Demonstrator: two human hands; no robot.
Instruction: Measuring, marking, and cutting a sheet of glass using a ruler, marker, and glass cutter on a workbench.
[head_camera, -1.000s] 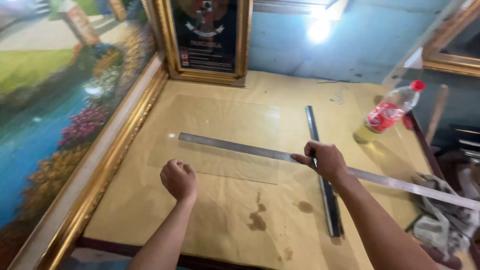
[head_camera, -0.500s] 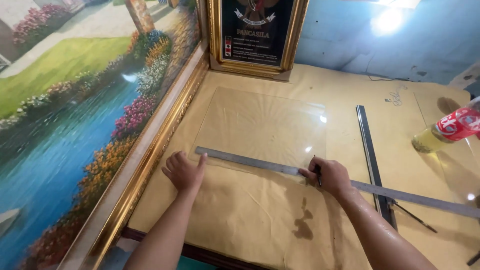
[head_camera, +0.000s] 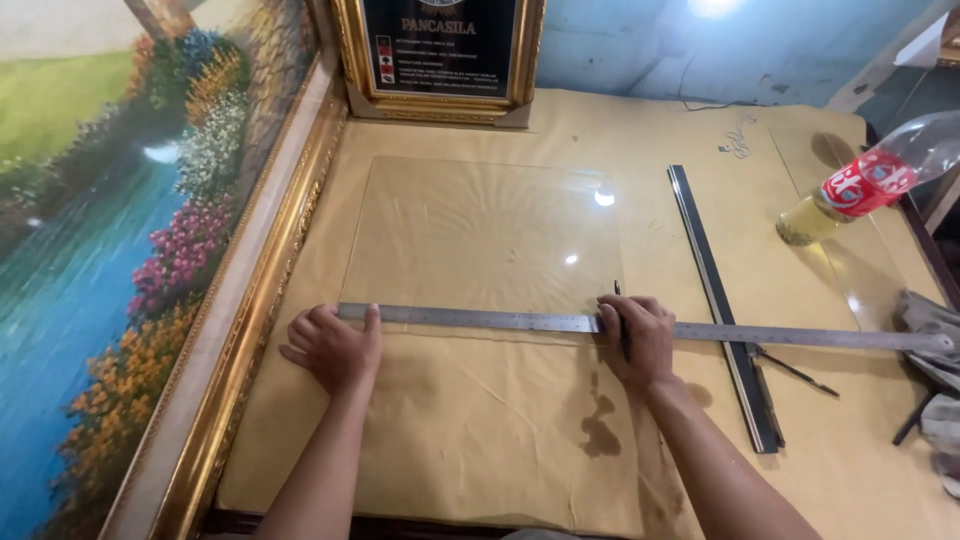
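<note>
A table (head_camera: 480, 440) covered in tan paper, stained dark near the front edge, fills the view. A clear glass sheet (head_camera: 485, 235) lies flat on it, catching 2 small glints of light. Across the near edge of the glass lies a long steel ruler (head_camera: 480, 319), running from left to far right, where its end reaches a bundle of cloth (head_camera: 935, 330).

The left hand (head_camera: 335, 348) presses flat, fingers spread, on the left end of the ruler. The right hand (head_camera: 635, 335) rests on the ruler at the right edge of the glass, fingers curled around a thin dark tool (head_camera: 620, 318) held upright against the ruler; what kind of tool it is I cannot tell.

To the right, a dark metal bar (head_camera: 722, 300) lies lengthwise on the table, crossing under the ruler. A plastic bottle (head_camera: 865, 185) with a red label and yellowish liquid lies tilted at the far right corner.

Along the left side leans a large landscape painting (head_camera: 100, 250) in a gold frame, showing water and flowers. At the back stands a smaller gold-framed dark poster (head_camera: 440, 50) against a blue wall (head_camera: 680, 45) with a bright light spot
</note>
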